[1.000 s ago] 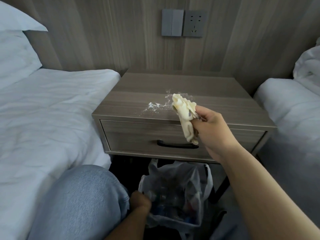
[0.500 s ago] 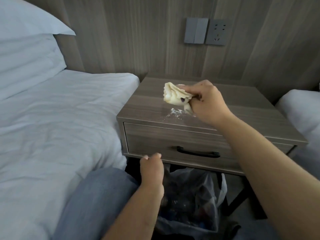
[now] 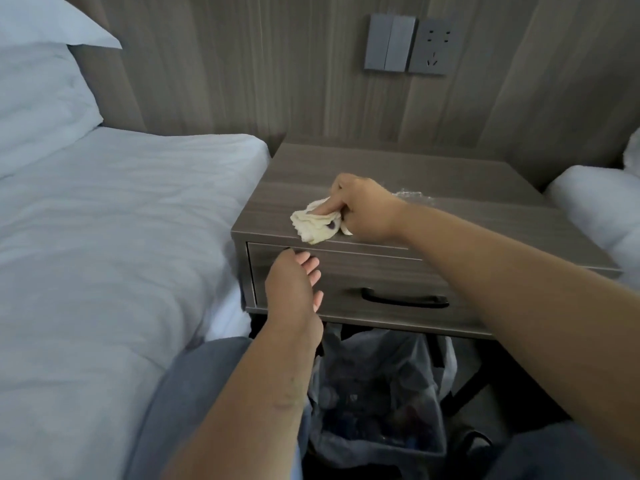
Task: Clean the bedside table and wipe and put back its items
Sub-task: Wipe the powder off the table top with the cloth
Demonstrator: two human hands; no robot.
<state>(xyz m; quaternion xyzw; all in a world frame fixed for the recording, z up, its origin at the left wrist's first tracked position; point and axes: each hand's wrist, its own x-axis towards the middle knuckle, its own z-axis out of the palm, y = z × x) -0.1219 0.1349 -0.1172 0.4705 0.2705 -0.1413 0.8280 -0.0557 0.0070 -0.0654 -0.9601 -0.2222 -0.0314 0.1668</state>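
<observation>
The grey wood-grain bedside table [image 3: 450, 181] stands between two beds. My right hand [image 3: 363, 206] grips a crumpled pale yellow cloth [image 3: 313, 225] and presses it on the tabletop near the front left edge. A little white powder [image 3: 414, 195] still lies on the top just behind my right wrist. My left hand [image 3: 294, 285] is held open, palm up and cupped, in front of the drawer just below the table's front edge and under the cloth. It holds nothing.
The drawer [image 3: 381, 282] with a black handle [image 3: 403, 299] is closed. A bin with a clear plastic liner [image 3: 377, 393] stands under the table. White beds [image 3: 104, 237] flank it on the left and on the right [image 3: 595, 209]. Switches and a socket [image 3: 405, 45] are on the wall.
My right hand brought the cloth down onto the tabletop and swept toward the front left edge. My left hand rose from the bin and opened under the edge. Less powder shows.
</observation>
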